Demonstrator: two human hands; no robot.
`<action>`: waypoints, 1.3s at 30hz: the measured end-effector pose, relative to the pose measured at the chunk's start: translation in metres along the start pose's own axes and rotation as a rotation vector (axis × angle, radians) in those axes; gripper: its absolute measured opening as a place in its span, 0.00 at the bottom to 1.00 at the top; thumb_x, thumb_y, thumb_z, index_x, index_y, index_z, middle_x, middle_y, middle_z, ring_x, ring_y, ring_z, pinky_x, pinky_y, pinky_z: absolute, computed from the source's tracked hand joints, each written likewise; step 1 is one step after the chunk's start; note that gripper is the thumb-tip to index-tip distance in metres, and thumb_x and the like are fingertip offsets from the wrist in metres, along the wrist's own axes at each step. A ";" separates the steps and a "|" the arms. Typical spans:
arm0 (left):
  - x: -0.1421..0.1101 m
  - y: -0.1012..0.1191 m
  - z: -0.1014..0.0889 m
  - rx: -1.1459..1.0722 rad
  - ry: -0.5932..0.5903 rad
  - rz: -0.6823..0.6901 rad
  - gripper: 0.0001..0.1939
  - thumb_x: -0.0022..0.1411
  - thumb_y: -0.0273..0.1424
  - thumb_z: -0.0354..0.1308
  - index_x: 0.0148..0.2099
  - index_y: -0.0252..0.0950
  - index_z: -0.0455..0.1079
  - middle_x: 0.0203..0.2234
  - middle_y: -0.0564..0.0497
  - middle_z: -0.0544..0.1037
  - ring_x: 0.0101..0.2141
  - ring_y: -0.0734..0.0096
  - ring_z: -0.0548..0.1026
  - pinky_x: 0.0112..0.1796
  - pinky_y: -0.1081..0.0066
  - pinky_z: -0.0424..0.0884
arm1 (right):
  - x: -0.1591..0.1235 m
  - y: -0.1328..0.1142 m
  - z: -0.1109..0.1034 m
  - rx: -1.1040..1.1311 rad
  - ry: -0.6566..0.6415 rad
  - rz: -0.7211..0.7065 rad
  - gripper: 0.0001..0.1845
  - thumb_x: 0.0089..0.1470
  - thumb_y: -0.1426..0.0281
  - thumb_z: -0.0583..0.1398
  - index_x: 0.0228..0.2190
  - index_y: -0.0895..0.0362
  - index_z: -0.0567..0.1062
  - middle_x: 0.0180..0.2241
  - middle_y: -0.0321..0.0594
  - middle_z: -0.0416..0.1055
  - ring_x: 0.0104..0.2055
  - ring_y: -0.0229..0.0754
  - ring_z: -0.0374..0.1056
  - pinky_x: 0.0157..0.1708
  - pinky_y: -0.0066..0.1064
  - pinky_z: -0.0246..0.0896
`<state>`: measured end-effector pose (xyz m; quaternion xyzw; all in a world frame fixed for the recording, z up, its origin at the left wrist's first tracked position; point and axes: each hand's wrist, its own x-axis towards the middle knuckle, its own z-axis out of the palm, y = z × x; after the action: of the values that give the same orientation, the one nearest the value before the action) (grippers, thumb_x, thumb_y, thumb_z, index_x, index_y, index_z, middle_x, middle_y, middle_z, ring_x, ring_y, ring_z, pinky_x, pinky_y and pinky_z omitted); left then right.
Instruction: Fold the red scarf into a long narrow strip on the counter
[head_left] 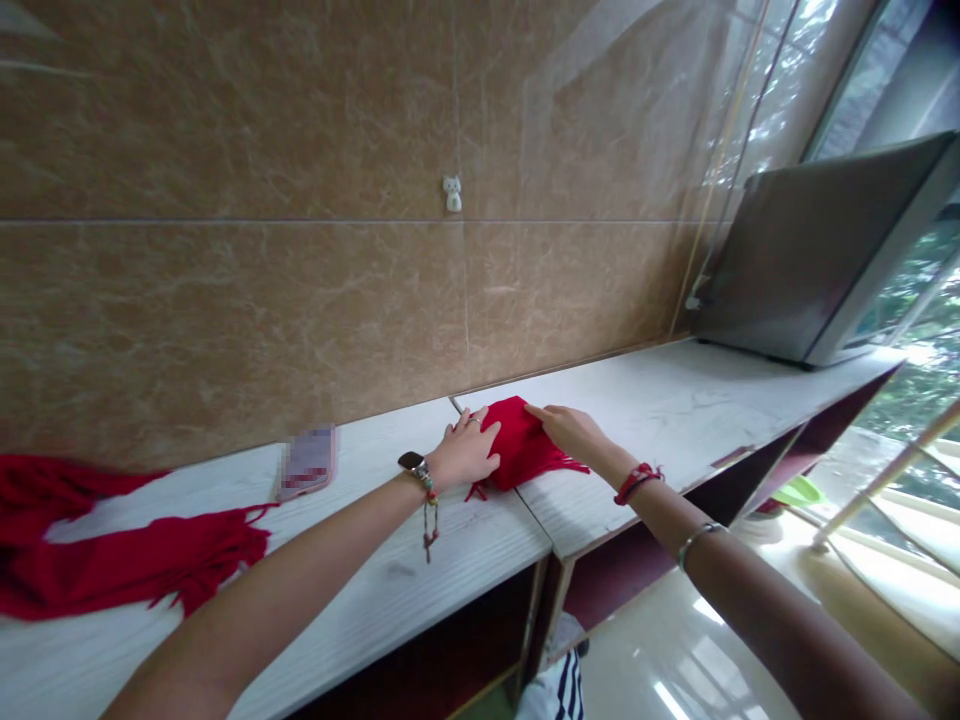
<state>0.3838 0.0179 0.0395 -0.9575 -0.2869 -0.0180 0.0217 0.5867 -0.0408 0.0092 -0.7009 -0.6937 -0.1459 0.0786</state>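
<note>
A folded red scarf [517,440] with fringed ends lies on the white wood-grain counter [637,400], across the joint between two sections. My left hand [466,452] rests on the scarf's left side, open, its fingers spread. It wears a ring, and there is a watch and a beaded bracelet with a hanging tassel at the wrist. At the scarf's upper right edge is my right hand [574,432], fingers curled, with the fingertips pinching the cloth. The thumb is partly hidden. A second red scarf [135,560] lies loose on the counter at the left.
A phone [309,462] lies near the wall, left of my left hand. At the right end stands a large grey appliance [810,260]. A small white cat figure [451,193] is fixed to the tiled wall. Open shelves [622,580] sit below the counter, beside a shiny floor.
</note>
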 end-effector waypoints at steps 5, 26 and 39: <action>-0.010 0.005 0.004 0.122 0.090 0.046 0.26 0.58 0.25 0.47 0.60 0.30 0.54 0.60 0.37 0.53 0.59 0.55 0.51 0.54 0.60 0.55 | -0.004 0.001 -0.002 -0.015 -0.018 0.028 0.28 0.55 0.78 0.46 0.57 0.57 0.55 0.35 0.45 0.74 0.34 0.41 0.70 0.29 0.26 0.58; -0.004 0.016 -0.011 0.187 0.179 0.128 0.23 0.61 0.16 0.38 0.58 0.22 0.54 0.57 0.33 0.58 0.59 0.60 0.53 0.55 0.63 0.57 | -0.008 0.003 0.003 0.228 0.270 -0.272 0.21 0.52 0.75 0.52 0.49 0.57 0.67 0.46 0.46 0.70 0.48 0.44 0.66 0.48 0.37 0.61; 0.016 -0.001 -0.029 -0.076 0.317 0.102 0.24 0.55 0.12 0.39 0.54 0.22 0.57 0.54 0.35 0.64 0.55 0.68 0.61 0.53 0.73 0.57 | 0.007 -0.014 -0.013 0.206 0.229 -0.325 0.23 0.50 0.73 0.54 0.50 0.56 0.66 0.48 0.45 0.68 0.49 0.44 0.65 0.48 0.37 0.59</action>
<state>0.3964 0.0258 0.0696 -0.9562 -0.2298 -0.1788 0.0312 0.5710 -0.0383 0.0224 -0.5472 -0.7952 -0.1639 0.2035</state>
